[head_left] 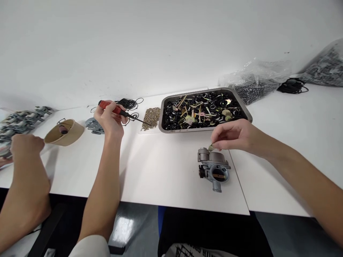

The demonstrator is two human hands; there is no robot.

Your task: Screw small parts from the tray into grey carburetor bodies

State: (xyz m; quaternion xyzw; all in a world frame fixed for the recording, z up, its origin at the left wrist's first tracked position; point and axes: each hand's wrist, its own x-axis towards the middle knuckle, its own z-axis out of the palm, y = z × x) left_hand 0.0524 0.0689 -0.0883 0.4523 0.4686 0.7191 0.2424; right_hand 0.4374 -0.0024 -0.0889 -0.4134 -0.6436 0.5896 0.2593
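Note:
My left hand is closed around the red-and-black handle of a screwdriver. Its thin shaft slants down to the right, and the tip is at a spread of small brass-coloured screws on a white pad. Between thumb and fingertips, my right hand pinches a small greenish-gold metal disc. The disc is just over the top of a grey metal carburetor, and I cannot tell whether they touch. The carburetor lies on the white table with its round bore facing me.
Behind the carburetor is a metal tray of mixed black and gold parts. Plastic bags and black cords lie at the back right. Leftward are another carburetor, a beige bowl, piled carburetors and a co-worker's arm.

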